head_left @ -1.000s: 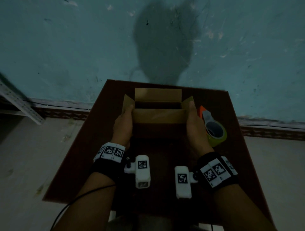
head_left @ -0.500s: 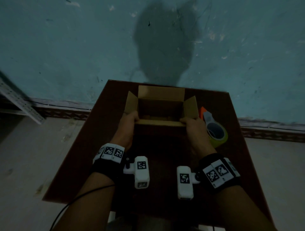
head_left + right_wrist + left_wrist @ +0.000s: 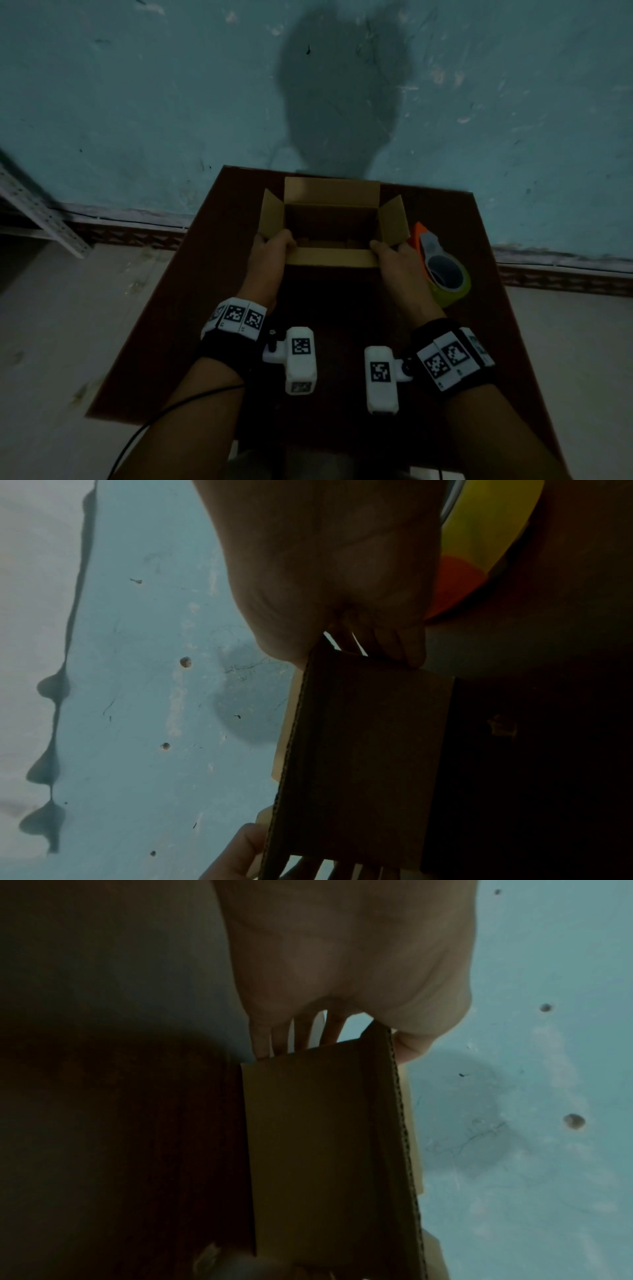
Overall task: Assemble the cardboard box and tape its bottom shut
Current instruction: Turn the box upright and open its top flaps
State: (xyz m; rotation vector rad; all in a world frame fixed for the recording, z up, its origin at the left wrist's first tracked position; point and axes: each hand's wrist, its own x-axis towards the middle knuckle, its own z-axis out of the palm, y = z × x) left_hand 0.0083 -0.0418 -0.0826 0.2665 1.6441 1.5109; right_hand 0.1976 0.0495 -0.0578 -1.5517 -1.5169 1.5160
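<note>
A brown cardboard box (image 3: 331, 197) stands on the dark brown table (image 3: 342, 325), its opening up and its flaps spread. My left hand (image 3: 270, 250) pinches the left end of the near flap (image 3: 330, 257), and my right hand (image 3: 394, 255) pinches its right end. In the left wrist view the thumb (image 3: 411, 1047) lies on one face of the flap (image 3: 308, 1137) and the fingers on the other. The right wrist view shows the same pinch by my right hand (image 3: 325, 561) on the flap (image 3: 369, 750). The box's bottom is hidden.
A tape dispenser (image 3: 442, 270) with an orange handle and a yellow-green roll lies on the table just right of my right hand; the roll (image 3: 486, 520) also shows in the right wrist view. A blue-green wall (image 3: 171, 102) rises behind the table. A metal shelf rail (image 3: 41, 219) stands at far left.
Both hands have slid from the box's side walls to the ends of the near flap. That flap no longer covers the opening, and the box sits a little farther from me.
</note>
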